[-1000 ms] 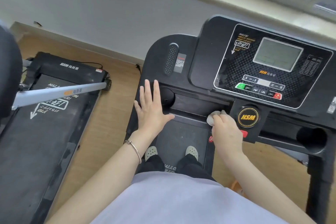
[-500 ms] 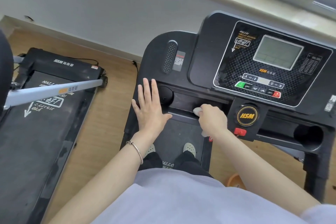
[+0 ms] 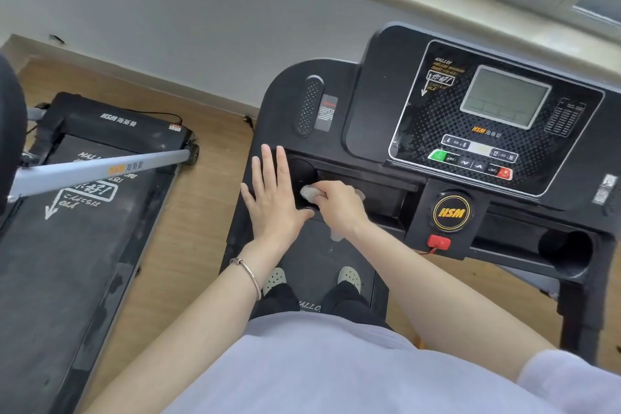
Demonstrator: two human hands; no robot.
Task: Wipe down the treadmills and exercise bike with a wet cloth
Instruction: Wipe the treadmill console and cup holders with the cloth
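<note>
Our right hand (image 3: pixel 339 208) curls round the cloth (image 3: pixel 309 193) in the left recess of the treadmill console (image 3: pixel 285 101), just beside our left hand (image 3: pixel 272 198), flat with fingers straight at its edge. The fist hides most of the cloth.

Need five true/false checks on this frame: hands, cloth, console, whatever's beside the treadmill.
1. The right hand holds the cloth against the treadmill console. True.
2. The left hand also grips the cloth. False: it lies flat on the console with its fingers straight.
3. The bracelet is on the right wrist. False: it is on the left wrist.
4. A second treadmill lies to the person's left. True.
5. The red clip sits above the screen. False: it sits below the HSM badge, which is itself under the screen.
</note>
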